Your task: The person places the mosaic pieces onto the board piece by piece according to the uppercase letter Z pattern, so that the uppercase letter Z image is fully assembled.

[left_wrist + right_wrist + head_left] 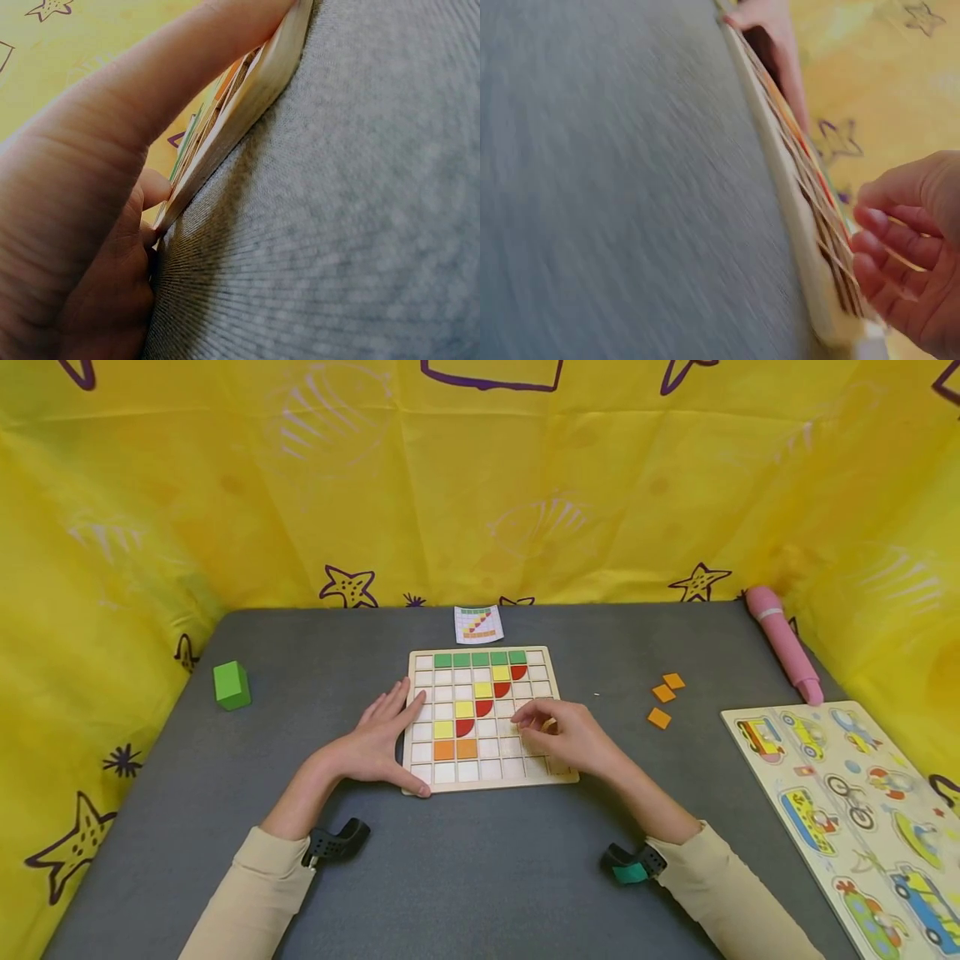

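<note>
A wooden grid board lies flat on the dark table. Green squares run along its top row, with a diagonal of yellow squares and red quarter-circles below. Two orange squares sit side by side lower left. My left hand spreads over the board's left edge, its thumb at the near corner. Above the board's right part hovers my right hand, fingers loosely bent; no piece shows between thumb and fingertips in the right wrist view.
Three loose orange squares lie right of the board. A small pattern card is behind it. Far left stands a green block. A pink stick-like object and a picture puzzle board occupy the right side. Yellow cloth surrounds the table.
</note>
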Demonstrator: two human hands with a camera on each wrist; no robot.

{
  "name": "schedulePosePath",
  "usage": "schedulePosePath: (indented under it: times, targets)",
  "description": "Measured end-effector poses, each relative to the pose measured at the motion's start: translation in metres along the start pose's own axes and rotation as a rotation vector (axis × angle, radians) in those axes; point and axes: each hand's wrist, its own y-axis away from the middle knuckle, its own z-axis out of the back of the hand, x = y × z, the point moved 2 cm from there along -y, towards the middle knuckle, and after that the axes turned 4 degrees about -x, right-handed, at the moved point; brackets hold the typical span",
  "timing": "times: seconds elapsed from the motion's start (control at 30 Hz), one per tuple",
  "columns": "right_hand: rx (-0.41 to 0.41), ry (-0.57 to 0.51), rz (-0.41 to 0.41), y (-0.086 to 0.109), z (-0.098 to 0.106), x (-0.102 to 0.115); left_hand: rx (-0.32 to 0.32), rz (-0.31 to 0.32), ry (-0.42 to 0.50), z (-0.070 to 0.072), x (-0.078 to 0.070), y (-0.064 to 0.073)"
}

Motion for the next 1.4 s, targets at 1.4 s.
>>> schedulePosePath:
  times: [1.4]
  targets:
    - [-0.116,0.172,-0.119,0.033,0.081,-0.067,0.003,0.010,0.011,0.000,-0.001,0.000]
